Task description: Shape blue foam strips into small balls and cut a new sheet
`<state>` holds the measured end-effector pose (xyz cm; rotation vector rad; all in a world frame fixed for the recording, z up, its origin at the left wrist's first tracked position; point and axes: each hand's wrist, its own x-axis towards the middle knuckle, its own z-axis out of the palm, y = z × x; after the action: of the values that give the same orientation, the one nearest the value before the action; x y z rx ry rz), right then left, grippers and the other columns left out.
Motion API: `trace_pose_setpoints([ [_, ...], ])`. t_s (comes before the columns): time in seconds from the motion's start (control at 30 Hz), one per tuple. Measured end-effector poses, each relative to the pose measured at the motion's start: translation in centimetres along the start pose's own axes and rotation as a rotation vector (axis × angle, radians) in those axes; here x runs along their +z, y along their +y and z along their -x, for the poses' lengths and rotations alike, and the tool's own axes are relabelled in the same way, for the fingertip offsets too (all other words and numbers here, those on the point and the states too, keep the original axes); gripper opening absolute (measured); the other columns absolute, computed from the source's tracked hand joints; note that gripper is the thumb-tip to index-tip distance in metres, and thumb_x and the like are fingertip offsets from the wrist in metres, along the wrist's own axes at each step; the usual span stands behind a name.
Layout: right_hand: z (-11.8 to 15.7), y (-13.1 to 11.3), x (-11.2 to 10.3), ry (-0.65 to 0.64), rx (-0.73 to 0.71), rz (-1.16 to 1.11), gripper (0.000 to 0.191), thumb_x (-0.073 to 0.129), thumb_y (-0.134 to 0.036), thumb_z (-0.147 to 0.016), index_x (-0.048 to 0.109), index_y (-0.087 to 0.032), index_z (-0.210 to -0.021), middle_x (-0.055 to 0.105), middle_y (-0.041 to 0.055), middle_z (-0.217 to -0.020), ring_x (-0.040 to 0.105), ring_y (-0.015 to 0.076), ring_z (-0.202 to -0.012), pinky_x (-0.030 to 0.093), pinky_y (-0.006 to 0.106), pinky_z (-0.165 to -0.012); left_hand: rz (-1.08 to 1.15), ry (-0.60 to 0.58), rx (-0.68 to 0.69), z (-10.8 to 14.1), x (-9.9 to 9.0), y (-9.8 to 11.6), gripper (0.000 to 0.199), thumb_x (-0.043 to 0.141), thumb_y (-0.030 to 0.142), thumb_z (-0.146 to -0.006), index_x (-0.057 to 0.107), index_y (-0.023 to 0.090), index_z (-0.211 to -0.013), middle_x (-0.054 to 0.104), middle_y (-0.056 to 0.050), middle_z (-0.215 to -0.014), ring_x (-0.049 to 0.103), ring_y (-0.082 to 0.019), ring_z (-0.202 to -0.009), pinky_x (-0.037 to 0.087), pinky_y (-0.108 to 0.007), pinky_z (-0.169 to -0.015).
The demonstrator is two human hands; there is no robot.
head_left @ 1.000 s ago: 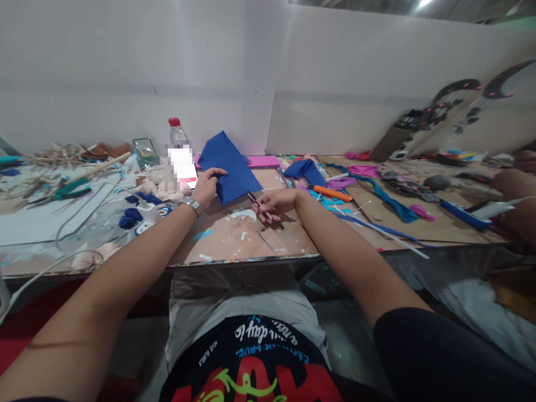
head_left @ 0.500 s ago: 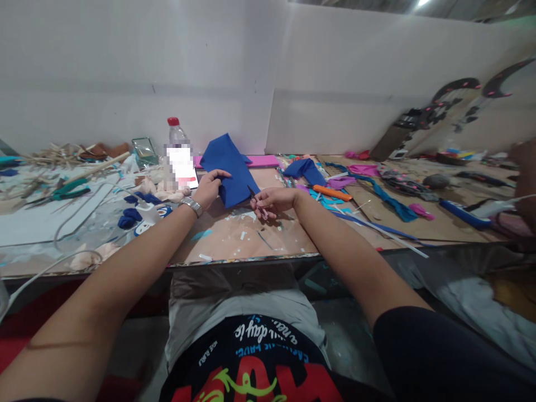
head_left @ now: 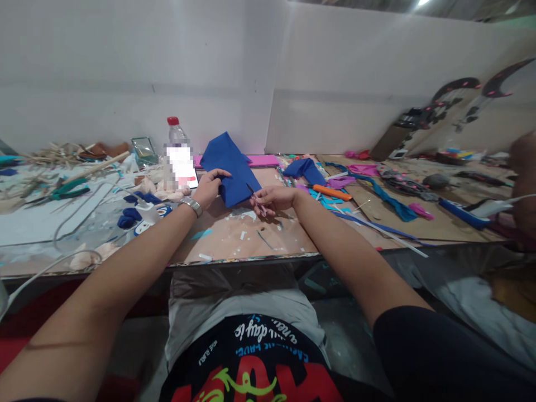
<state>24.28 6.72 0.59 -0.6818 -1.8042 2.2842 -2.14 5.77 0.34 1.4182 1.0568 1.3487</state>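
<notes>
A folded piece of blue fabric or paper (head_left: 229, 167) is held tilted above the table, its top corner pointing at the wall. My left hand (head_left: 208, 190), with a metal watch on the wrist, pinches its left edge. At the lower right edge of the sheet, my right hand (head_left: 270, 200) grips a pair of small scissors (head_left: 263, 211) by the handles. Their dark blades meet the sheet, where a slit shows; how far apart the blades stand is hard to see.
A lit phone (head_left: 182, 164) leans against a red-capped bottle (head_left: 176, 129). Green-handled pliers (head_left: 69, 191) and sticks lie left. Right are an orange cutter (head_left: 332, 193), blue scraps (head_left: 305, 170), a blue glue gun (head_left: 464, 214) and a dark bottle (head_left: 396, 135). Another person's arm (head_left: 524, 184) shows far right.
The scissors' blades have shifted slightly at the sheet's lower right edge, and a slit there now stands out. My left hand has stayed in place.
</notes>
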Motion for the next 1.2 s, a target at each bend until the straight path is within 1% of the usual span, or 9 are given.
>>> trace_pose_setpoints([
  [0.27, 0.00, -0.10, 0.01, 0.007, 0.016, 0.003, 0.032, 0.079, -0.036, -0.090, 0.061, -0.012, -0.099, 0.078, 0.0077, -0.084, 0.066, 0.0091, -0.049, 0.054, 0.016, -0.046, -0.018, 0.001, -0.003, -0.13, -0.04, -0.14, 0.040, 0.048, 0.013, -0.062, 0.071, 0.018, -0.094, 0.057, -0.002, -0.074, 0.043, -0.014, -0.060, 0.034, -0.025, -0.053],
  [0.57, -0.16, -0.12, -0.29, 0.017, -0.019, 0.060, 0.031, 0.078, -0.036, -0.091, 0.061, -0.012, -0.096, 0.078, 0.0076, -0.082, 0.065, 0.0076, -0.048, 0.051, 0.015, -0.046, -0.013, 0.006, -0.002, -0.24, -0.13, -0.30, 0.041, 0.048, 0.012, -0.064, 0.071, 0.019, -0.097, 0.057, -0.002, -0.075, 0.043, -0.014, -0.060, 0.035, -0.024, -0.053],
  [0.63, -0.15, -0.10, -0.20, 0.010, -0.018, 0.047, 0.032, 0.079, -0.037, -0.090, 0.061, -0.012, -0.097, 0.078, 0.0072, -0.082, 0.064, 0.0077, -0.047, 0.051, 0.015, -0.045, -0.009, 0.021, 0.009, -0.27, -0.17, -0.32, 0.042, 0.048, 0.011, -0.065, 0.071, 0.019, -0.099, 0.059, -0.003, -0.079, 0.045, -0.014, -0.062, 0.037, -0.024, -0.054],
  [0.7, -0.10, -0.11, -0.04, -0.003, -0.017, 0.028, 0.032, 0.079, -0.037, -0.090, 0.061, -0.012, -0.100, 0.077, 0.0065, -0.082, 0.065, 0.0078, -0.048, 0.051, 0.015, -0.045, -0.026, 0.050, 0.039, -0.31, -0.23, -0.35, 0.041, 0.051, 0.011, -0.068, 0.072, 0.019, -0.102, 0.064, -0.004, -0.089, 0.050, -0.015, -0.068, 0.041, -0.024, -0.058],
  [0.8, 0.02, -0.14, 0.26, -0.007, -0.028, 0.013, 0.032, 0.077, -0.037, -0.092, 0.062, -0.012, -0.104, 0.077, 0.0057, -0.082, 0.064, 0.0072, -0.049, 0.050, 0.015, -0.046, -0.080, 0.090, 0.098, -0.32, -0.33, -0.37, 0.038, 0.057, 0.014, -0.072, 0.072, 0.020, -0.107, 0.068, -0.006, -0.106, 0.057, -0.017, -0.082, 0.048, -0.026, -0.069],
  [0.87, 0.10, -0.16, 0.42, -0.006, -0.041, 0.018, 0.031, 0.075, -0.037, -0.093, 0.063, -0.011, -0.106, 0.077, 0.0057, -0.082, 0.062, 0.0067, -0.047, 0.049, 0.015, -0.045, -0.104, 0.102, 0.122, -0.29, -0.39, -0.36, 0.039, 0.059, 0.014, -0.074, 0.071, 0.019, -0.111, 0.069, -0.007, -0.113, 0.059, -0.018, -0.089, 0.050, -0.027, -0.076],
  [0.93, 0.17, -0.16, 0.53, -0.011, -0.051, 0.024, 0.032, 0.073, -0.037, -0.094, 0.063, -0.010, -0.108, 0.076, 0.0057, -0.081, 0.059, 0.0065, -0.045, 0.047, 0.016, -0.044, -0.108, 0.105, 0.130, -0.27, -0.42, -0.34, 0.041, 0.059, 0.013, -0.074, 0.071, 0.019, -0.113, 0.069, -0.007, -0.117, 0.060, -0.018, -0.093, 0.050, -0.027, -0.078],
  [1.1, 0.27, -0.15, 0.48, -0.043, -0.035, 0.019, 0.031, 0.073, -0.037, -0.094, 0.063, -0.011, -0.107, 0.075, 0.0049, -0.079, 0.059, 0.0066, -0.045, 0.045, 0.015, -0.042, -0.078, 0.119, 0.103, -0.33, -0.45, -0.34, 0.043, 0.058, 0.011, -0.074, 0.070, 0.019, -0.114, 0.069, -0.007, -0.116, 0.060, -0.018, -0.089, 0.050, -0.027, -0.075],
  [1.2, 0.30, -0.17, 0.31, -0.067, -0.012, 0.013, 0.029, 0.073, -0.037, -0.095, 0.062, -0.012, -0.106, 0.075, 0.0049, -0.080, 0.059, 0.0069, -0.046, 0.043, 0.014, -0.040, -0.083, 0.133, 0.096, -0.33, -0.47, -0.32, 0.043, 0.058, 0.010, -0.074, 0.070, 0.019, -0.114, 0.069, -0.007, -0.117, 0.060, -0.017, -0.089, 0.049, -0.027, -0.075],
])
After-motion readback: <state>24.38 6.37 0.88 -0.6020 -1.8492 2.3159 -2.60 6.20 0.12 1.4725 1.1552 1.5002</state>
